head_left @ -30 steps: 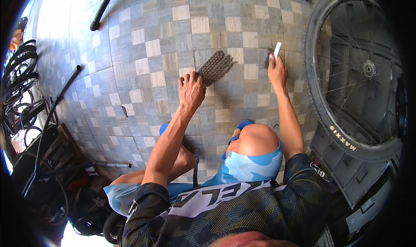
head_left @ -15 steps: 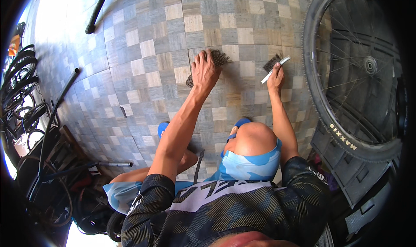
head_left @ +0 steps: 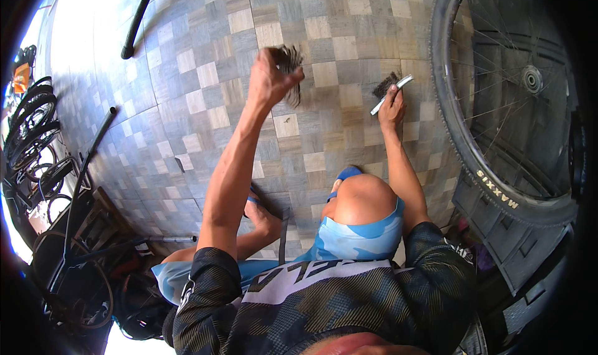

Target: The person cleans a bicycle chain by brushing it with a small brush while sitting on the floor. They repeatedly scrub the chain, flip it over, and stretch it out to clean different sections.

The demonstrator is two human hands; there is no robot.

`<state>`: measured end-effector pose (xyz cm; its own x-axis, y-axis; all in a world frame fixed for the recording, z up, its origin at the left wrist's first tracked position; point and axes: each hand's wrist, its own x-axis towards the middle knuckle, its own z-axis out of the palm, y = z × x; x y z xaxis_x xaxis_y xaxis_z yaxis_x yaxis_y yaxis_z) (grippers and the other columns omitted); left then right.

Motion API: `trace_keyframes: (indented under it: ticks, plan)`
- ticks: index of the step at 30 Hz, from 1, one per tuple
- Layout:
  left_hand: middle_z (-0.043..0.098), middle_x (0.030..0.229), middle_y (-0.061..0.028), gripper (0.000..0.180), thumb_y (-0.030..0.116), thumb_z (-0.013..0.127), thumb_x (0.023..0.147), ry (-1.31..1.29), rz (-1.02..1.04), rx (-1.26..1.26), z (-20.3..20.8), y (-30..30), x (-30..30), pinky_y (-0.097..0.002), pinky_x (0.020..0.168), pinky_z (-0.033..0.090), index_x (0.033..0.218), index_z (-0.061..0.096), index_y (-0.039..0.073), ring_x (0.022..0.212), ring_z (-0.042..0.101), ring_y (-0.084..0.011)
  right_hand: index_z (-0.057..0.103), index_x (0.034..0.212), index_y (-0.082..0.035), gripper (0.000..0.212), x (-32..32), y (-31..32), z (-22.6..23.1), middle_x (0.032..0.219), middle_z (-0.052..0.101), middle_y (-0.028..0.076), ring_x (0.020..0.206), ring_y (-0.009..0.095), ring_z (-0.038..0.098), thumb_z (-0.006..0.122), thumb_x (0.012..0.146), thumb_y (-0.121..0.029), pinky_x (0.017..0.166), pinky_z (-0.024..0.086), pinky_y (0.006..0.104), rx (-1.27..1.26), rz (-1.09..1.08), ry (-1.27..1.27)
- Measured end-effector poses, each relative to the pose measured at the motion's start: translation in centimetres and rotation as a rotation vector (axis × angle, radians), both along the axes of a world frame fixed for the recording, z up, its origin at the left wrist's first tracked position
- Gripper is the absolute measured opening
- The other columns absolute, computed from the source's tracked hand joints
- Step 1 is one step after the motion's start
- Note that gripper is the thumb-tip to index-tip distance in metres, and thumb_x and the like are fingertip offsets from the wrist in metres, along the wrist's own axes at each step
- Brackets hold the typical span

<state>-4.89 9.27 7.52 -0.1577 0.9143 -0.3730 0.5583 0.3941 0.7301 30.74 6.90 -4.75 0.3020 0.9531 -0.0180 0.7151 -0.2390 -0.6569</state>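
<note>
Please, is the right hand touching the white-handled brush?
Touching. The head view shows the right hand holding the brush, its thumb lying across the handle.

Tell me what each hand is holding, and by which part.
Left hand: the chain, too blurred to tell which part is gripped. Right hand: the brush, by the middle of its white back.
</note>
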Motion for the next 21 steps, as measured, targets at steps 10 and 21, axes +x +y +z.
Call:
trace_keyframes:
  ticks: [10,21]
  plan:
    - [0.051,0.125,-0.0143,0.068,0.004,0.083,0.081,-0.418,0.253,0.667,1.4,2.8,0.5,-0.0378,0.098,0.057,0.134,0.040,0.000,0.115,0.059,-0.0229,0.065,0.095,-0.003,0.053,-0.8,0.0,0.9,0.078,0.066,0.021,0.076,0.047,0.064,0.043,0.110,-0.049,0.065,0.046,0.0542,0.002,-0.025,0.047]
    - [0.059,0.134,-0.0140,0.076,0.016,0.084,0.079,0.009,0.373,0.518,-5.2,-11.0,-2.4,-0.0470,0.106,0.045,0.145,0.047,0.007,0.125,0.052,-0.0306,0.065,0.091,-0.003,0.057,-0.3,0.0,0.8,0.073,0.065,0.020,0.072,0.046,0.064,0.043,0.109,-0.053,0.063,0.045,0.0538,-0.006,-0.014,0.037]
